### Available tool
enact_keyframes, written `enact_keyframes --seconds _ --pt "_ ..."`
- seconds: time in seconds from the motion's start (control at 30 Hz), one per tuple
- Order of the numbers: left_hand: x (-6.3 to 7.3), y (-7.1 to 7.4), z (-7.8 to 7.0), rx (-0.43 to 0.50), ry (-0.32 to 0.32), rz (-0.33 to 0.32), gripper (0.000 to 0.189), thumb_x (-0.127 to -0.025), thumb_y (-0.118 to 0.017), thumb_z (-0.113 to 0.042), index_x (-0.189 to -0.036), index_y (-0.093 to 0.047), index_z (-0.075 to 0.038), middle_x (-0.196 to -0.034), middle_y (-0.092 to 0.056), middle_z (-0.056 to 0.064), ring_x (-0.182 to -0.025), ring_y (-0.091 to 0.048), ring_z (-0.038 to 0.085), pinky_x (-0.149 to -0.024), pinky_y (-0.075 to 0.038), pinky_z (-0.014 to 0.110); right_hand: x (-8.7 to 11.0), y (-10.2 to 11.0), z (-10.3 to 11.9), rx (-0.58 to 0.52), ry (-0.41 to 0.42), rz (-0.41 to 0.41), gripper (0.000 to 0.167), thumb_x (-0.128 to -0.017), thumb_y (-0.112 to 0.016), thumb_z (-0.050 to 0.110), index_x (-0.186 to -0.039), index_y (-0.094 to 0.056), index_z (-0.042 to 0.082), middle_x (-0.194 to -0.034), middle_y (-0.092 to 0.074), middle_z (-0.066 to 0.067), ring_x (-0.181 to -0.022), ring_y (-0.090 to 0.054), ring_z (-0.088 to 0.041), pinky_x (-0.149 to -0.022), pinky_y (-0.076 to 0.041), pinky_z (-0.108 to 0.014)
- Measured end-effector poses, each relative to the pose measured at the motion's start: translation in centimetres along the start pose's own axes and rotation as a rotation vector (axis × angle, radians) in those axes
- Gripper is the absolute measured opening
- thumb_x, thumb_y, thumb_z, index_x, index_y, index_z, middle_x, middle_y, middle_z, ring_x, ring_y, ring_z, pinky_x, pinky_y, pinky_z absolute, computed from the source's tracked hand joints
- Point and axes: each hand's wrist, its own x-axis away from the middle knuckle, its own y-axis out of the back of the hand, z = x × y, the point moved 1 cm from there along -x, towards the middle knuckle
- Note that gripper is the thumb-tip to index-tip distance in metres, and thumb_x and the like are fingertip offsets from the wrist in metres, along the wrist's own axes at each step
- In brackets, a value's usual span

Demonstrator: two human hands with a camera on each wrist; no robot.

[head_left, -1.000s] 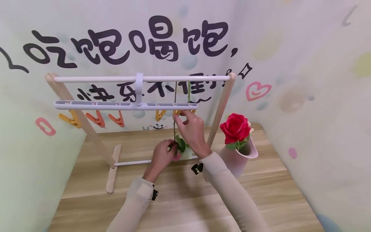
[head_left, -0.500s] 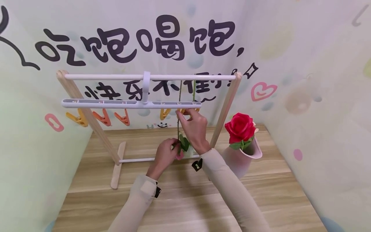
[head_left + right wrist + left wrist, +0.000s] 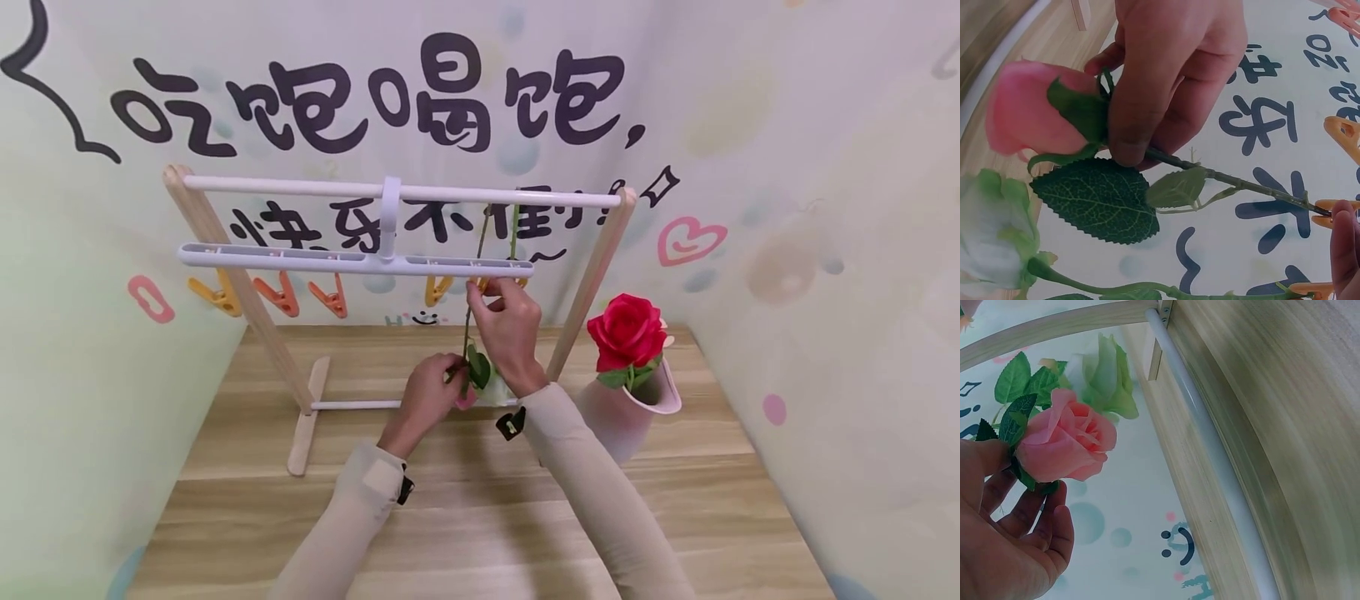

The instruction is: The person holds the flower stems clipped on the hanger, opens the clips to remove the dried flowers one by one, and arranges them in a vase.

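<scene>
A pink artificial rose hangs head down, its dark stem running up to the hanger. Just behind the bloom, my left hand pinches the stem between thumb and fingers. Higher up, my right hand pinches a yellow-orange clip under the pale hanger bar; the stem passes at its jaws. Whether the clip bites on the stem is hard to tell. Beside the pink rose, a white-green rose hangs from the neighbouring clip.
The hanger hooks over the white top rod of a wooden rack. Several other clips, including a red-orange one, dangle from the bar. A pale vase with a red rose stands right of the rack on the wooden table.
The head view has shifted, so the rack appears farther right. The stem leans slightly more, its upper end to the right. Both hands keep their holds.
</scene>
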Motion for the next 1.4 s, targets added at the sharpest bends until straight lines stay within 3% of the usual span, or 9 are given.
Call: enact_keyframes --seconds 0.3,0.73,1.07,1.27,1.4 --pt "0.4 0.4 0.3 -0.044 -0.019 0.009 0.014 -0.093 -0.065 -0.013 -0.101 -0.074 -0.005 -0.091 -0.072 0.009 -0.088 -0.067 0.024 -0.082 -0.053 0.043 0.0 -0.1 0.2 -0.007 0.014 0.013 0.014 -0.089 -0.071 0.012 -0.086 -0.068 -0.001 -0.078 -0.072 -0.013 -0.057 -0.066 -0.018 -0.054 -0.055 -0.027" --pt "0.4 0.3 1.0 -0.037 0.032 0.046 0.017 -0.094 -0.063 -0.017 -0.103 -0.074 -0.007 -0.093 -0.071 0.008 -0.088 -0.066 0.023 -0.08 -0.053 0.042 -0.6 0.1 0.1 -0.004 0.076 0.024 0.014 -0.089 -0.07 0.012 -0.083 -0.068 -0.001 -0.076 -0.071 -0.012 -0.057 -0.065 -0.018 -0.053 -0.054 -0.028" --pt "2.1 0.7 2.7 -0.089 0.064 0.087 0.011 -0.091 -0.066 -0.015 -0.094 -0.074 -0.008 -0.085 -0.071 0.004 -0.077 -0.063 0.017 -0.072 -0.051 0.038 0.7 -0.1 -0.6 -0.018 -0.032 0.046 0.017 -0.088 -0.073 0.018 -0.094 -0.069 0.002 -0.08 -0.073 -0.011 -0.059 -0.067 -0.015 -0.053 -0.054 -0.025" --pt "2.4 0.6 3.1 -0.109 0.069 0.124 0.012 -0.092 -0.065 -0.016 -0.095 -0.074 -0.008 -0.083 -0.069 0.002 -0.076 -0.062 0.016 -0.072 -0.051 0.037 0.7 0.0 -0.9 -0.005 -0.035 0.056 0.021 -0.091 -0.072 0.022 -0.097 -0.07 0.001 -0.083 -0.074 -0.012 -0.057 -0.067 -0.015 -0.05 -0.053 -0.025" --pt "2.3 0.4 2.9 -0.104 0.085 0.154 0.012 -0.093 -0.065 -0.016 -0.095 -0.073 -0.008 -0.081 -0.068 0.001 -0.073 -0.059 0.015 -0.068 -0.049 0.033 0.3 0.3 -0.9 0.018 -0.038 0.054 0.024 -0.092 -0.071 0.024 -0.1 -0.071 0.002 -0.087 -0.075 -0.012 -0.065 -0.07 -0.02 -0.053 -0.054 -0.027"
